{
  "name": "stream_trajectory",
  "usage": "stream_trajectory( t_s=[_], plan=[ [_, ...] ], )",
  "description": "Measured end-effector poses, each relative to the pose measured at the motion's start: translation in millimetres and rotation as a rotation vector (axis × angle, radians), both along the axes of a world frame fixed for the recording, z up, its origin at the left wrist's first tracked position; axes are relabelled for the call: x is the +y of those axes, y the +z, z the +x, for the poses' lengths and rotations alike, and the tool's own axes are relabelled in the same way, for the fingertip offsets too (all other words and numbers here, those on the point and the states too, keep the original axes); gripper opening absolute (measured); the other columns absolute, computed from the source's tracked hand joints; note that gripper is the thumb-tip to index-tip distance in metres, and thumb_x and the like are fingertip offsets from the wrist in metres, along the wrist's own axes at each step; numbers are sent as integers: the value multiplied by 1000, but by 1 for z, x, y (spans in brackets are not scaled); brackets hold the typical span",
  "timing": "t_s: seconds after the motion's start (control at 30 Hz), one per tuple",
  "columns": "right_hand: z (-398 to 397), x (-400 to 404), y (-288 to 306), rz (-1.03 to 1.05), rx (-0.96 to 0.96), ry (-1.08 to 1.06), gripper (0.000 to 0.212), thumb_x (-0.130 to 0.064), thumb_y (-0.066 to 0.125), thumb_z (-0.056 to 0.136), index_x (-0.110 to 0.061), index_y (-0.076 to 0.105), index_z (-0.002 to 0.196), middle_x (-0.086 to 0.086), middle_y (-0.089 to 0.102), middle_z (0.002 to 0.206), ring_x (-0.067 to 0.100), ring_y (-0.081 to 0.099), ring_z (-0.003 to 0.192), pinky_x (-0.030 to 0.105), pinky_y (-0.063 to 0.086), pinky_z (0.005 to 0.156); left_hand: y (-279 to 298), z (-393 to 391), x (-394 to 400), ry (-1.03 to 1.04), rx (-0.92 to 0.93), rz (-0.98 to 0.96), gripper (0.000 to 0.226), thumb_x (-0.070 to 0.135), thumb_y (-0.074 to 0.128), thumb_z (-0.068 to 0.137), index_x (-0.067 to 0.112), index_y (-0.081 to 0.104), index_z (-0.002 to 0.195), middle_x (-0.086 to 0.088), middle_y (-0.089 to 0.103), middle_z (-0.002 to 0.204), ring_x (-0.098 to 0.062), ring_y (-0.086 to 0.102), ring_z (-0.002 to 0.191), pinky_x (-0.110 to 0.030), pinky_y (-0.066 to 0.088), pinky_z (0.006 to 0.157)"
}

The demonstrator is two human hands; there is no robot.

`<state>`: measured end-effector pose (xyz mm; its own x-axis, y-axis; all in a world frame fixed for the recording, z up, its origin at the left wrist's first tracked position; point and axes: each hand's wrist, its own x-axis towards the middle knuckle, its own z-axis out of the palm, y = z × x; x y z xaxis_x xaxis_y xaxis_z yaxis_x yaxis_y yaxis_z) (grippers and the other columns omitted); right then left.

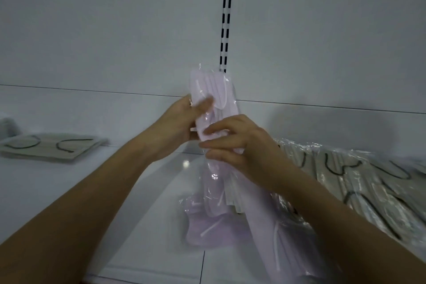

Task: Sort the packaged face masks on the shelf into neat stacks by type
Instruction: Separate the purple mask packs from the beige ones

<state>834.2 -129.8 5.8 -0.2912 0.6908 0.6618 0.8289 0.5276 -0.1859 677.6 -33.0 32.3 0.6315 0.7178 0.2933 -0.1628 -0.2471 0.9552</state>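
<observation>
I hold a clear-wrapped pack of lilac face masks [208, 86] upright above the shelf, roughly in the middle of the view. My left hand [182, 120] grips its left edge, thumb across the front. My right hand [232, 143] pinches the pack lower down, fingers curled over the plastic. More lilac packs [207, 230] lie loosely below my hands. A heap of grey masks with black ear loops [359, 182] in clear wrap spreads to the right. A neat stack of grey packs [50, 146] sits at the far left.
The white shelf [69, 191] has a seam running toward its front edge. A white back panel rises behind it, with a slotted upright rail [227, 14] behind the held pack. A blurred pale object [8, 127] shows at the left edge.
</observation>
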Motion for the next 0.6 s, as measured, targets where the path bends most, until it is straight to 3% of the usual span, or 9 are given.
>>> stream_trajectory(
  t_s=[0.1,0.17,0.23,0.3,0.37,0.43,0.53,0.6],
  plan=[
    [12,-8,13,-128,452,108,16,-17,62,96,-23,76,100,-7,74,101,3,66,96,23,52,88,-9,1,9,156,-35,94,30,6,65,92,10,58,120,-5,74,107,-19,72,93,-34,58,79],
    [26,-9,22,-149,638,58,12,-11,62,95,-18,70,89,1,74,86,11,67,76,28,55,73,-9,-1,14,229,-80,64,32,0,65,91,11,57,120,0,74,106,-17,73,94,-34,58,82],
    [41,-11,28,-321,414,-92,9,-25,72,88,-21,70,94,-4,73,88,12,66,79,25,51,74,-8,-4,16,307,-105,64,42,3,68,90,13,52,128,-3,72,112,-21,71,99,-44,57,92],
    [51,-12,24,-606,30,-244,35,-45,79,76,-30,69,107,-14,68,99,3,62,90,18,48,77,-7,-7,20,351,-154,73,66,4,70,89,25,37,143,-6,68,120,-24,70,104,-49,55,95],
    [51,-11,19,-693,-116,-283,31,-44,82,74,-31,70,100,-15,65,93,2,61,86,17,47,73,-7,-10,20,354,-153,160,88,3,69,89,43,20,149,-4,60,135,-27,66,112,-46,53,97],
    [47,-9,19,-559,-44,-253,16,-34,83,75,-27,71,83,-10,65,82,5,60,75,23,47,70,-7,-10,16,398,-77,391,81,0,66,91,46,28,145,14,47,147,-26,55,126,-42,46,107],
    [44,-12,27,-267,306,-140,16,-19,80,81,-19,64,76,-5,64,73,2,55,68,20,45,67,-6,-7,6,446,-30,558,38,-1,55,96,31,66,115,21,66,121,-2,58,117,-25,44,104],
    [42,-19,36,-15,516,-64,17,-13,75,86,-18,61,79,-11,60,73,-3,52,69,13,42,67,-3,-5,-4,373,6,531,30,13,50,100,33,72,102,22,71,108,3,61,110,-20,43,98]
  ],
)
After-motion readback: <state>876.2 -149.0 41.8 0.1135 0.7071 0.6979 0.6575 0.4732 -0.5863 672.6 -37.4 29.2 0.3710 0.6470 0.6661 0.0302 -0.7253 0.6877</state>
